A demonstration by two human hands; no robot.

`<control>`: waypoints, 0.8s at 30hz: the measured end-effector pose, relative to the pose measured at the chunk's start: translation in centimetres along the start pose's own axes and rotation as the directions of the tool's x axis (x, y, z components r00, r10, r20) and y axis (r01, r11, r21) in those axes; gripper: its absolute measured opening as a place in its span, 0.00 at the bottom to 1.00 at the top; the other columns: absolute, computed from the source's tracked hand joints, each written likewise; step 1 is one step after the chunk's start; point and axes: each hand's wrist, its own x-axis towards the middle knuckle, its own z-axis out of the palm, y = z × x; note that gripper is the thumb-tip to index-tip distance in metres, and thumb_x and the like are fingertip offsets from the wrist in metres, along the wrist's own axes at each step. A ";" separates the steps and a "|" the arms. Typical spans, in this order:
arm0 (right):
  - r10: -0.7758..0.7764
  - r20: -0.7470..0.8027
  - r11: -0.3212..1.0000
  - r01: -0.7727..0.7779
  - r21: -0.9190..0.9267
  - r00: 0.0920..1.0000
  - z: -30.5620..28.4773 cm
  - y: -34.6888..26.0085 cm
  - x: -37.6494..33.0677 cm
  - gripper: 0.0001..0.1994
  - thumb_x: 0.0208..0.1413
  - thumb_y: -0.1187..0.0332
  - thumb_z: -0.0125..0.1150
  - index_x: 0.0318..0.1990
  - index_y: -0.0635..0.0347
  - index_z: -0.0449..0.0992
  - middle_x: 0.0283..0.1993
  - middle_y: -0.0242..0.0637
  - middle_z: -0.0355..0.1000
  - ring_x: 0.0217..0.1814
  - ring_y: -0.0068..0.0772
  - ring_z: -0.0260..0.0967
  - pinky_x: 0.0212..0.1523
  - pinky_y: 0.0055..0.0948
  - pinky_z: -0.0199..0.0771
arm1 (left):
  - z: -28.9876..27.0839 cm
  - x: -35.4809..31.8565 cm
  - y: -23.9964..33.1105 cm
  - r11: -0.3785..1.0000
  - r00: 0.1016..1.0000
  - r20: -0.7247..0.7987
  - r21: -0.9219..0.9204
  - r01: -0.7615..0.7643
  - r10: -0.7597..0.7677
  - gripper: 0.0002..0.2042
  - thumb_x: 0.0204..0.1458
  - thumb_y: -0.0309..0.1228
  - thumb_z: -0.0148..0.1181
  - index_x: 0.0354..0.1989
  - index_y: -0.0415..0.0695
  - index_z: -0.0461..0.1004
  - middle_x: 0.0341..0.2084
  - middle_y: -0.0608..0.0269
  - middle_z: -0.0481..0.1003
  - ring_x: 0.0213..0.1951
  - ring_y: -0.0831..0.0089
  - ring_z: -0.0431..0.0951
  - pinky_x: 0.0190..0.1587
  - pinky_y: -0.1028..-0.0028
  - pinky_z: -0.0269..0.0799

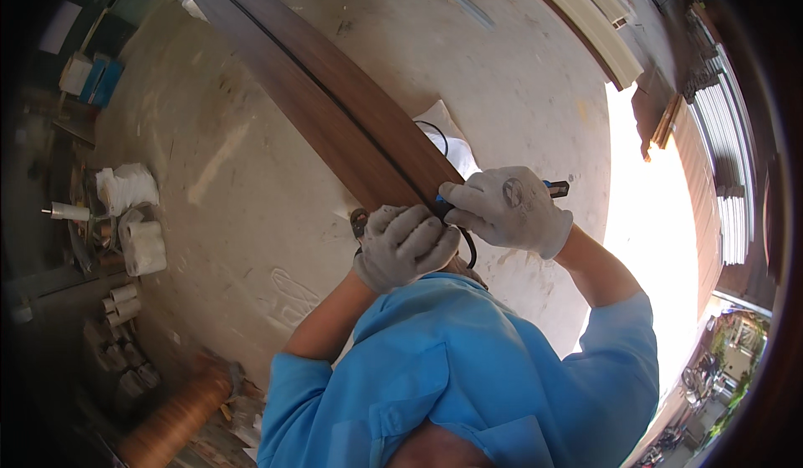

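Note:
A long brown wood-look profile stretches from the far left down to my body, with a black strip along the groove in its middle. My left hand, in a pale grey work glove, curls its fingers over the near end. Just right of it, my right hand, in the same kind of glove, is closed around a blue and black utility knife. The knife's other end is at the groove, partly hidden by fingers. A loose black length bends down between the hands.
Cream and brown profiles lie at the far right. A white sheet or bag is beneath the brown profile's right edge. White wrapped rolls sit at the left, and a brown roll at lower left. Stacked metal lengths line the right side.

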 end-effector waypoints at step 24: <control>0.796 -0.122 0.498 -0.527 0.689 0.593 4.9 -9.7 -4.2 0.11 0.46 0.70 0.67 0.38 0.61 0.77 0.28 0.41 0.75 0.31 0.40 0.76 0.35 0.36 0.75 | -1.3 8.0 -7.5 0.755 0.593 0.507 -0.584 -0.297 0.625 0.35 0.32 0.57 0.72 0.43 0.43 0.74 0.38 0.62 0.70 0.43 0.64 0.69 0.46 0.62 0.66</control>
